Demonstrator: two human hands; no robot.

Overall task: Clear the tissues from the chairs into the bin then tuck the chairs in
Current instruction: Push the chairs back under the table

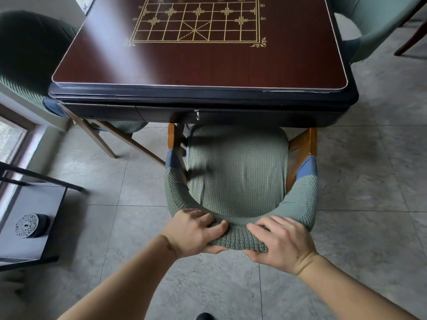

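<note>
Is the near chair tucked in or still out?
Partly in: the chair's seat front sits under the table edge, most of it still out. Left hand and right hand grip its backrest.

Grey tiled floor [129,227] carrying a green-covered chair [238,172], its seat front under a dark red worktop [198,65].

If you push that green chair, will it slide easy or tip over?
The chair probably slides rather than tips: the floor tiles look smooth. Both the left hand and right hand grip its backrest, steadying it. Its stretchy cover may slip slightly.
</note>
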